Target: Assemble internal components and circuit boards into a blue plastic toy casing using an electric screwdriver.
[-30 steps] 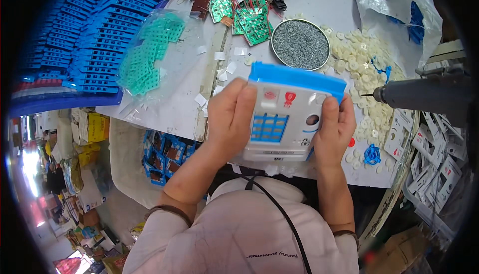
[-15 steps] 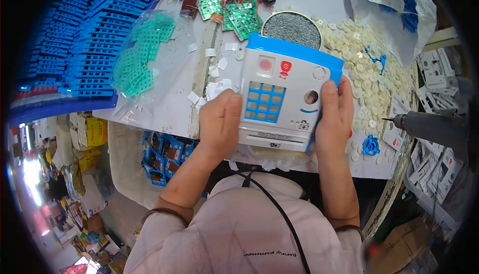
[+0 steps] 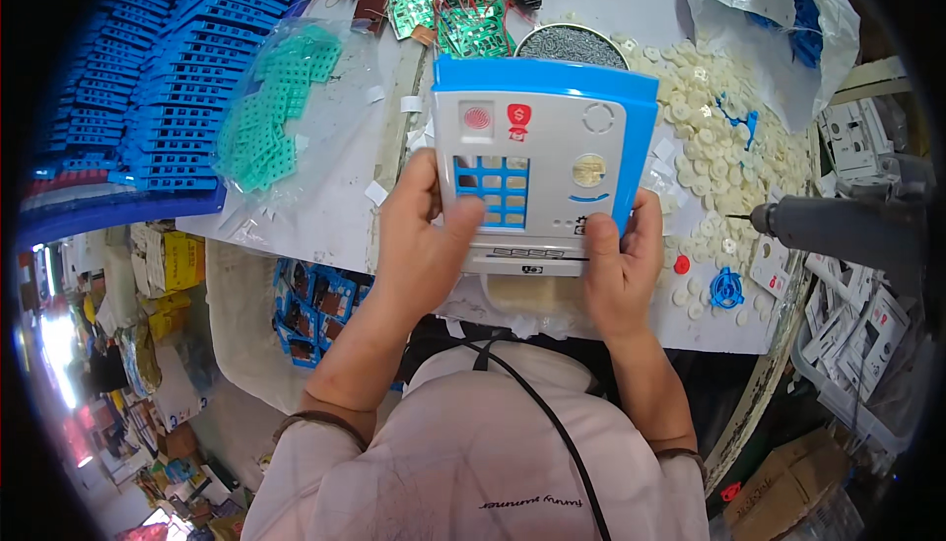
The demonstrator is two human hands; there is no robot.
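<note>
Both hands hold a toy safe front panel [image 3: 552, 122], white with a blue edge, face up and slightly tilted over the table. It has a keypad grid opening at its left, a round hole at its right and a slot near the bottom. My left hand [image 3: 424, 245] grips the lower left side, its thumb lying over the corner of the grid. On the lower right, my right hand [image 3: 626, 270] has its thumb on the face and fingers round the blue edge. Through the openings the pale tabletop shows. A round dish of small screws [image 3: 576, 45] stands just beyond the panel.
Pale plastic discs [image 3: 734, 137] spread to the right, near a blue ring part [image 3: 727, 288]. An electric screwdriver [image 3: 838, 226] juts in from the right. Teal keypads [image 3: 266, 127] lie bagged at left, beside stacked blue frames [image 3: 168, 88]. Wired green circuit boards [image 3: 478, 24] pile up at the back.
The panel has moved left and tilted toward level. My left thumb has shifted onto the grid, and my right hand has slid down toward the lower right corner.
</note>
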